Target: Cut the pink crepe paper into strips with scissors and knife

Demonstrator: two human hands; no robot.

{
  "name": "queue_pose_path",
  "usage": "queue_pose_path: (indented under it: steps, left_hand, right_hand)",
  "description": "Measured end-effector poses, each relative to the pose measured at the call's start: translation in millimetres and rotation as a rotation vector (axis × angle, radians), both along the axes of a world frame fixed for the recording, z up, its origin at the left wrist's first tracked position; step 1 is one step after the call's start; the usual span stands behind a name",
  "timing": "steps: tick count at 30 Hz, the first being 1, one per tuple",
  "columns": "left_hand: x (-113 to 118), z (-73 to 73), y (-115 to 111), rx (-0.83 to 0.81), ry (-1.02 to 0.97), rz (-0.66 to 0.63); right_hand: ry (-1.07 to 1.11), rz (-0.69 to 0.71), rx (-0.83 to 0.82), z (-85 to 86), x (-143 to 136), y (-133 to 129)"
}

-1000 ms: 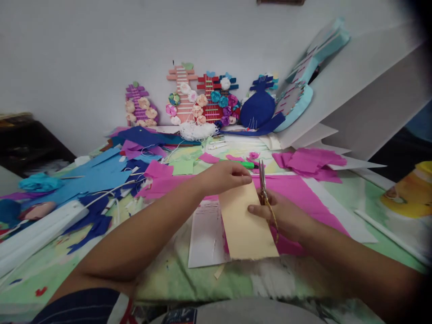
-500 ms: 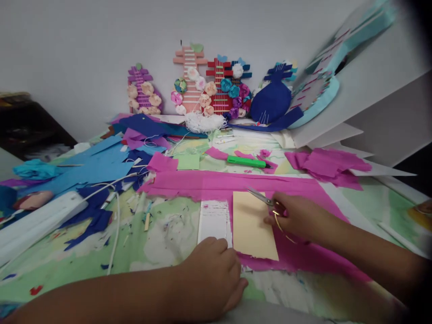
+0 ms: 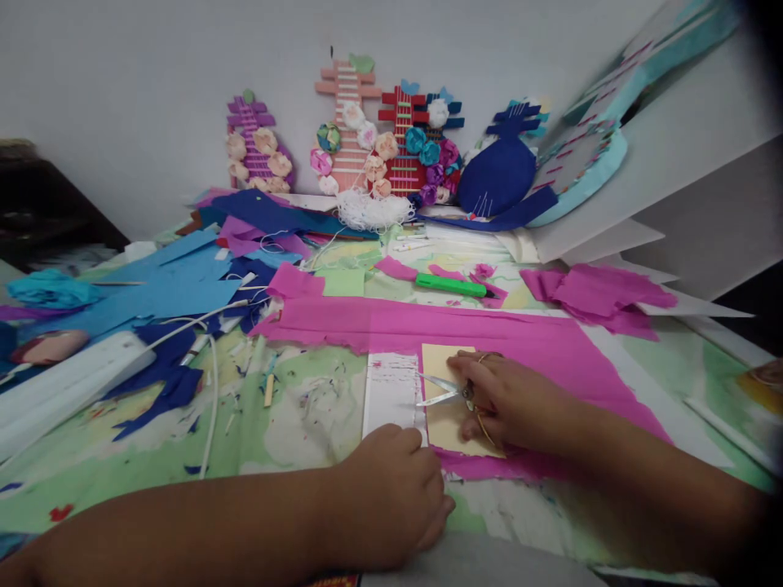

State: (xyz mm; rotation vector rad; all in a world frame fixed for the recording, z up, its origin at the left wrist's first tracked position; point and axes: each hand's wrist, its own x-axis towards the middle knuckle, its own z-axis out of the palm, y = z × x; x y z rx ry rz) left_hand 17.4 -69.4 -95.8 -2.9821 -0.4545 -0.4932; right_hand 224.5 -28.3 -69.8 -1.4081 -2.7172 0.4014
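Note:
My right hand [image 3: 489, 395] is closed on the gold-handled scissors [image 3: 451, 393], whose blades are spread and point left over the edge of a cream card [image 3: 437, 359]. The card lies on bright pink paper [image 3: 538, 334]. My left hand [image 3: 397, 489] rests, fingers curled, at the lower end of a white strip [image 3: 391, 399]; whether anything is under its fingers is hidden. Part of the pink paper's lower edge shows between my hands.
A green cutter [image 3: 451, 285] lies behind the pink paper. Decorated paper instruments [image 3: 348, 122] stand along the wall. Blue scraps [image 3: 177, 297], a white power strip [image 3: 73, 383] and its cable are at the left. Crumpled pink paper [image 3: 612, 293] lies at the right.
My right hand has moved left and down over the cream card, and the scissors' blades have opened. My left hand stays in nearly the same place. The view has shifted slightly.

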Motion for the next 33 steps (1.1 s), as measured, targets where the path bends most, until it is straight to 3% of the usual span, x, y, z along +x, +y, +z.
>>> queue_pose_path:
  steps: [8,25,29,33]
  left_hand:
    - [-2.2,0.9,-1.6,0.034,0.021,-0.033]
    - [-3.0,-1.6,-6.3,0.064,0.037,0.015]
    - [-3.6,-2.9,-7.9,0.096,0.056,0.018]
    - [-2.7,-1.3,-7.5,0.114,0.071,0.046]
  right_hand:
    - [0.028,0.094,0.048,0.2,-1.4,-0.4]
    - [0.040,0.173,-0.035,0.9,3.0,0.5]
    - [0.058,0.153,-0.059,3.1,4.2,4.4]
    - [0.001,0.010,-0.061,7.5,-1.9,15.5]
